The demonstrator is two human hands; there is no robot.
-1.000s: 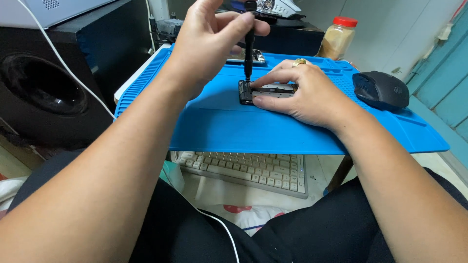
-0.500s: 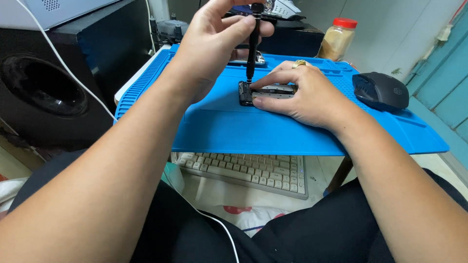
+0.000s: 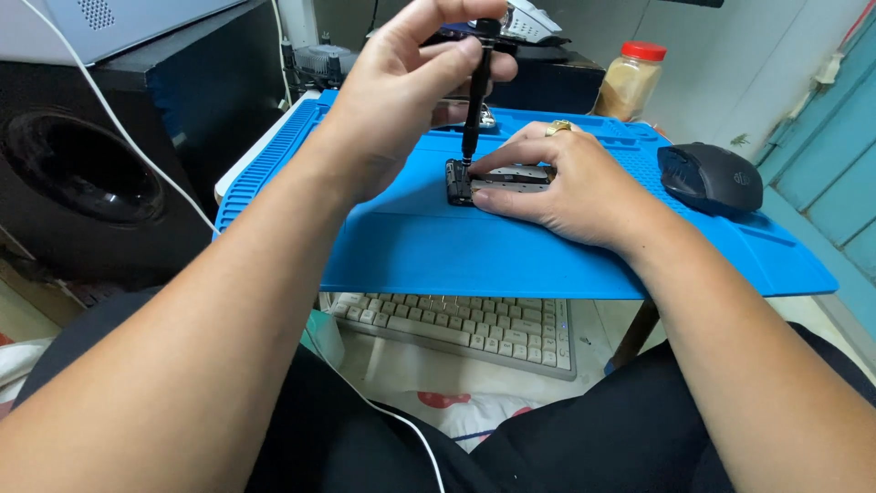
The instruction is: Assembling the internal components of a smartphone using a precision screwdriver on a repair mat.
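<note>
While the left hand (image 3: pixel 401 100) pinches the screwdriver (image 3: pixel 474 91) upright, the right hand (image 3: pixel 566 187) should press the device (image 3: pixel 461 183) flat.

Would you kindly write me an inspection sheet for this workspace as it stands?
Surface: blue mat on a table.
Job's things: small dark device lying flat on the mat; black screwdriver upright, tip on its left end.
Clutter: computer mouse on the mat; jar with red lid behind; keyboard below.
Hands: left hand grips the screwdriver; right hand presses the device down.
Cables: white cable across the speaker.
Surroundings: teal door on the right.
</note>
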